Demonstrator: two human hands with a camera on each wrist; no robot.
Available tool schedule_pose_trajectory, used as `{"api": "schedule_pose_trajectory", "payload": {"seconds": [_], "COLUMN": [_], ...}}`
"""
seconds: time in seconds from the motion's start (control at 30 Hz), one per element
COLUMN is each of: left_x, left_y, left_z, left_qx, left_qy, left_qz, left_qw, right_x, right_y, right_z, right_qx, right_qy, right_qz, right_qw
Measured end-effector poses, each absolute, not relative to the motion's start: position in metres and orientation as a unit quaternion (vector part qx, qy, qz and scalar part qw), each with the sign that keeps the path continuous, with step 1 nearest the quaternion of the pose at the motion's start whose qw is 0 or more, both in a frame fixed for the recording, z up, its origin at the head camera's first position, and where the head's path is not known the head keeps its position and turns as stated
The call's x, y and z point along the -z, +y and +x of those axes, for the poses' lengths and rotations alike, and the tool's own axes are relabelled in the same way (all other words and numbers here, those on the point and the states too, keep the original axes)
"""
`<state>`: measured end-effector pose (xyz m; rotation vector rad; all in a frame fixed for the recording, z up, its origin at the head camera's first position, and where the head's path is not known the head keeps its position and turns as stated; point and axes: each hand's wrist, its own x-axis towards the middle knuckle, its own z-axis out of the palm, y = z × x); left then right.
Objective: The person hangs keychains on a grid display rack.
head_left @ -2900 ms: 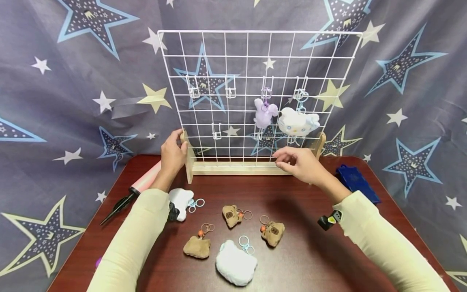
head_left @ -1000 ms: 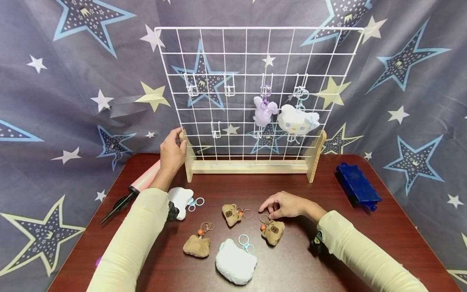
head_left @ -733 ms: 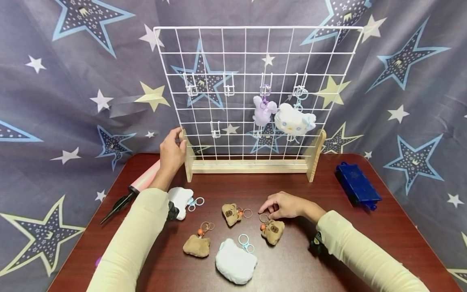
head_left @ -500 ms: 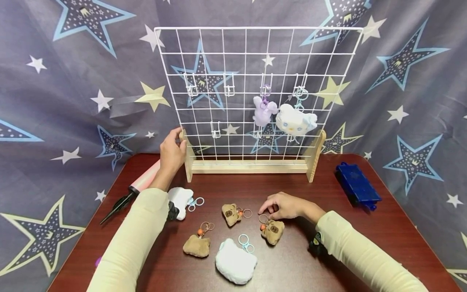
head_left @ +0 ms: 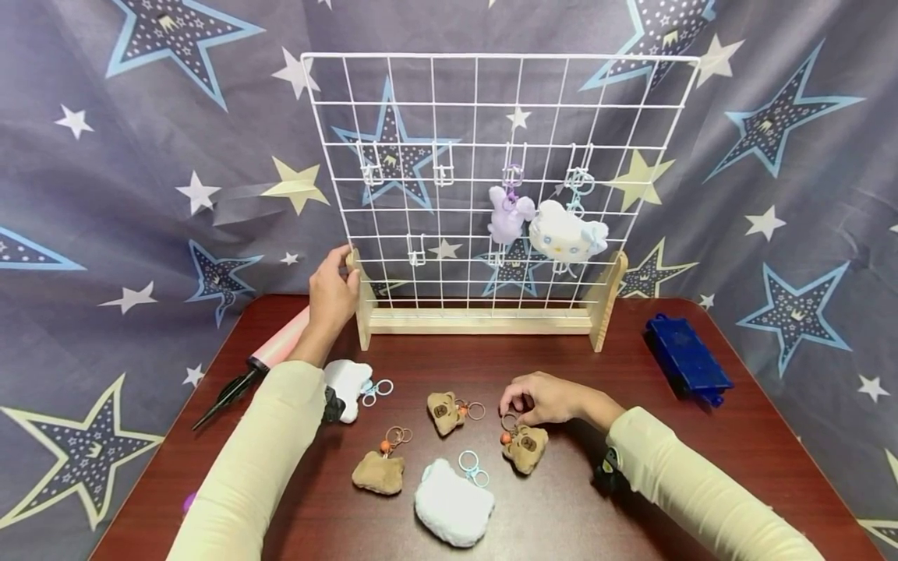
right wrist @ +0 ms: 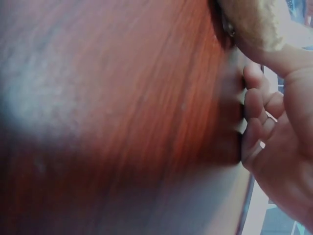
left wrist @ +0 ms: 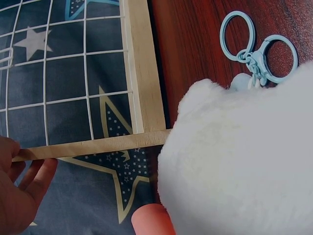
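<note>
well inside the table [head_left: 758, 421] edge — right hand [head_left: 547, 397] at brown keychain [head_left: 526, 449], pinch unclear; left hand [head_left: 333, 290] grips post [head_left: 364, 312]

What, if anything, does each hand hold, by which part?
The left hand grips the left wooden upright near its top; whether the right hand pinches the ring of the rightmost brown plush keychain is unclear.
</note>
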<state>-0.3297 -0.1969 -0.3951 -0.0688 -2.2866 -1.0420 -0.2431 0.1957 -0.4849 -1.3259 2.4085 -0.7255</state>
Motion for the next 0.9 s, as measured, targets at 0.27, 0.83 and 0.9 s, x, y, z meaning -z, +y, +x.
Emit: {"api": "schedule_pose_trajectory", "payload": {"seconds": [0.27,0.83,0.9], "left_x": [0.396,0.394,0.394], "left_y": [-0.197,-0.197,-0.197], "left_z": [-0.331,-0.329,-0.329], "left_qx": [0.393,0.398,0.398], "left_qy": [-0.865,-0.866,-0.866], "left_qz": [-0.028,-0.018,-0.02], "left_qw": [0.311,0.302,0.304], "right_x": [0.485,0.473,0.468], "right_y": [0.198,0.216,0.217], "right_z": [-0.241,-0.243,-0.244], "right_qx": [0.287,0.377,0.372], "right_qy": [0.844,0.826,0.831], "right_qz": [-0.431,-0.392,-0.39], "right_qw": [0.141,0.147,0.136]}}
